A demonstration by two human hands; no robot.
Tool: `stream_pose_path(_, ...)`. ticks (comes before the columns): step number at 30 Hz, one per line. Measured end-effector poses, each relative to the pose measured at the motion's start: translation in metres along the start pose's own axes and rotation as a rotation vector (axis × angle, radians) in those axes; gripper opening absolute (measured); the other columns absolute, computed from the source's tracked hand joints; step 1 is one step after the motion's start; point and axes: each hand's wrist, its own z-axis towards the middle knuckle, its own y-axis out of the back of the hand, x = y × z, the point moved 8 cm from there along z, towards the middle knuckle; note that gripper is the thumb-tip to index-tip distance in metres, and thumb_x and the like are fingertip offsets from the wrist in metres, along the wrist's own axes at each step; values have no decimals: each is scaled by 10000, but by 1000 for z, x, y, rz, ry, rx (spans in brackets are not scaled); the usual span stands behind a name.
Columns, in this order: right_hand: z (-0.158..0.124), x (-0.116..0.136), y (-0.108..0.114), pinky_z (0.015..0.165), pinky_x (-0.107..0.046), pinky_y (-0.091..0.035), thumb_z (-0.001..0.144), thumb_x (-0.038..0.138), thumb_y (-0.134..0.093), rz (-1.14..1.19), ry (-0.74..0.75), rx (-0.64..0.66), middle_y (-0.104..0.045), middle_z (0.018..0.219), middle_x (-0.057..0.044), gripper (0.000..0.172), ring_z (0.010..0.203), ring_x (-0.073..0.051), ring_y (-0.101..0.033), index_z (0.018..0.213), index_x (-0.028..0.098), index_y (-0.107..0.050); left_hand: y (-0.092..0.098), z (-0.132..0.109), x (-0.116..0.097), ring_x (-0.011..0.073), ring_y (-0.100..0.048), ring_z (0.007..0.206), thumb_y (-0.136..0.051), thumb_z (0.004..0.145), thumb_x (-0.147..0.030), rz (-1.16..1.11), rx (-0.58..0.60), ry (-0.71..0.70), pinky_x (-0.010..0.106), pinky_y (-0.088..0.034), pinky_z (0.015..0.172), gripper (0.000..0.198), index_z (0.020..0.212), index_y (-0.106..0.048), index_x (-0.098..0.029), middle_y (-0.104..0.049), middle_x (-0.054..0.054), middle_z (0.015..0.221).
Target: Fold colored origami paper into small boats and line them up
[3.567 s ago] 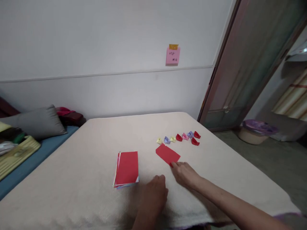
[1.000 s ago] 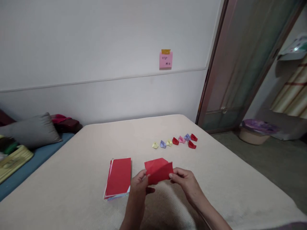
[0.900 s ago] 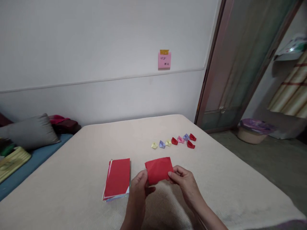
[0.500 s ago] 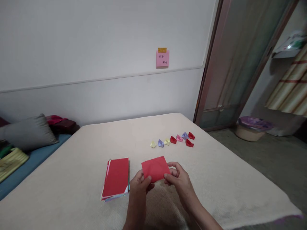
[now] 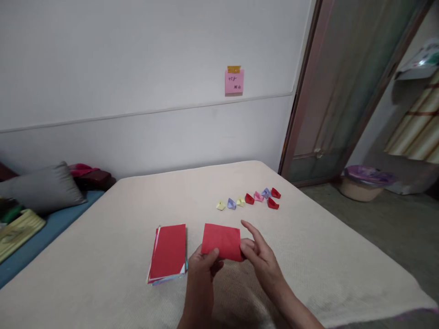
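Note:
A folded rectangle of red paper (image 5: 222, 241) is held up in front of me, its flat face showing. My left hand (image 5: 206, 261) is closed on its lower left corner, thumb on the near face and fingers behind. At the right edge, my right hand (image 5: 259, 253) pinches the paper between thumb and bent fingers, while its index finger points up and away. Left of my hands lies a stack of coloured paper (image 5: 168, 251), a red sheet on top. Beyond them stand several small folded paper boats (image 5: 249, 198) in red, pink, yellow and lilac.
A cream cloth (image 5: 113, 256) covers the broad surface beneath. The white wall behind bears a pink note (image 5: 234, 82). On the left are a grey cushion (image 5: 44, 189) and a woven yellow item (image 5: 22, 233). A tub with a purple cover (image 5: 363, 183) stands on the floor at right.
The red paper has turned slightly clockwise in my hands. My right thumb has slid from its front face to the right edge, and the right index finger has lifted off.

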Motion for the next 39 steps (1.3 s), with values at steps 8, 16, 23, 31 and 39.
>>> stream_pose_path(8,7,-16,2,678,-267,-421,699,186,-650,-113,-49,140,-663,793,-4,164,732,-164,-573,834,230,-731,-1,-1,-15,130,-567,626,-671,714,-271,136,46,-2,237,-447,610,228,887,-674,-124,-656,41,715)
stream_pose_path(16,6,-12,1,586,-245,-376,695,265,-698,-41,-104,6,-614,616,11,116,602,-135,-512,640,171,-657,-3,2,-13,171,-603,650,-688,701,-309,323,49,-43,262,-466,614,260,880,-697,-121,-689,63,693)
stream_pose_path(23,2,-15,4,542,-242,-355,673,263,-693,2,-124,-181,-537,512,37,218,542,-135,-491,589,185,-508,-9,-3,-9,178,-615,655,-676,716,-307,332,68,-33,265,-468,611,246,883,-696,-128,-695,64,691)
stream_pose_path(31,0,-12,6,491,-227,-309,680,229,-648,-106,-92,-216,-469,478,62,216,484,-106,-418,566,192,-468,-10,2,-3,152,-577,593,-715,661,-246,403,94,-69,248,-437,568,214,827,-676,-118,-673,35,637)
stream_pose_path(39,-7,-19,2,513,-244,-390,635,235,-698,118,-233,-276,-575,590,63,688,514,-138,-512,1255,198,-403,-6,1,4,154,-587,575,-707,659,-234,297,21,-29,246,-429,548,197,817,-663,-124,-657,18,602)
